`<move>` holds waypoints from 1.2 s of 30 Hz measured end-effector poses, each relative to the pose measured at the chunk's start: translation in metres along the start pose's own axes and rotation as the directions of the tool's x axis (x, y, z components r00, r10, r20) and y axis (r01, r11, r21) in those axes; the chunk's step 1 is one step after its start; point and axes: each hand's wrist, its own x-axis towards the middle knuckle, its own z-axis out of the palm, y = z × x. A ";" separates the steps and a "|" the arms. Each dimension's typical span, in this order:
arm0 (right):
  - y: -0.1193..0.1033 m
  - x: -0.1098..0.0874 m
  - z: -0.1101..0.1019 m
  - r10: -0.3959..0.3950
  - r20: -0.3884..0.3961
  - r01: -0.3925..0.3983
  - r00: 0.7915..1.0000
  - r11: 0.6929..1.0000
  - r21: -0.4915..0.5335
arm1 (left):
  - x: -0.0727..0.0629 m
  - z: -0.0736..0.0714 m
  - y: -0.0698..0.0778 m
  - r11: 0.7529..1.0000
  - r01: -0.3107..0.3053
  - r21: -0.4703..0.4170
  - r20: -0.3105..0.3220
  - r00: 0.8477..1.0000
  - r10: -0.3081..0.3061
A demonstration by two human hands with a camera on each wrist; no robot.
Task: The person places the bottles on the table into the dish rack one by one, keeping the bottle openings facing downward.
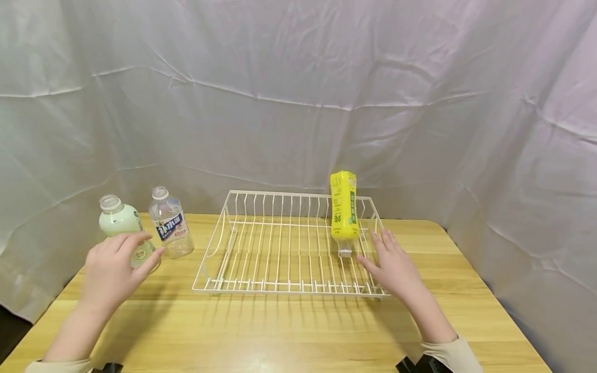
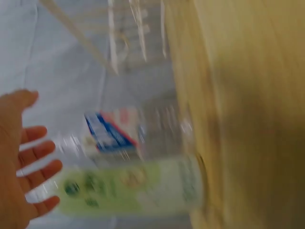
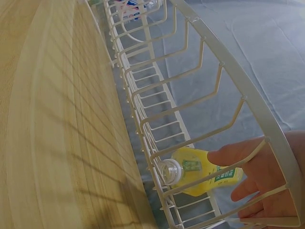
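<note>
My left hand (image 1: 114,264) hovers in front of a pale green bottle (image 1: 122,220), hiding part of its lower body. Its fingers (image 2: 39,151) are spread and loosely bent in the left wrist view, holding nothing. Beside that bottle stands a clear bottle (image 1: 172,225) with a blue and white label, neck up. A yellow-wrapped bottle (image 1: 344,207) is neck-down in the white wire rack (image 1: 280,293), leaning back over the rear rim. At the rack's right side is my right hand (image 1: 394,264), fingers extended, near the yellow bottle; whether it touches the rack, I cannot tell.
The rack stands mid-table on a wooden tabletop (image 1: 261,331), its rear rim raised above the front. Grey cloth (image 1: 280,134) hangs behind and along both sides of the table.
</note>
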 end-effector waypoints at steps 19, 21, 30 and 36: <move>0.004 0.000 -0.001 -0.003 0.010 0.003 1.000 1.000 0.014 | -0.028 -0.016 -0.070 0.947 0.246 0.208 0.472 0.823 -0.317; 0.003 0.001 0.000 -0.006 0.010 0.005 1.000 1.000 0.018 | -0.029 -0.017 -0.075 0.936 0.269 0.228 0.522 0.777 -0.351; 0.002 0.004 0.000 -0.011 0.001 0.011 1.000 1.000 0.006 | -0.025 -0.004 -0.090 0.904 0.352 0.243 0.690 0.592 -0.416; 0.003 0.002 0.001 -0.003 0.002 0.002 1.000 1.000 0.012 | -0.021 0.007 -0.096 0.890 0.399 0.219 0.752 0.512 -0.414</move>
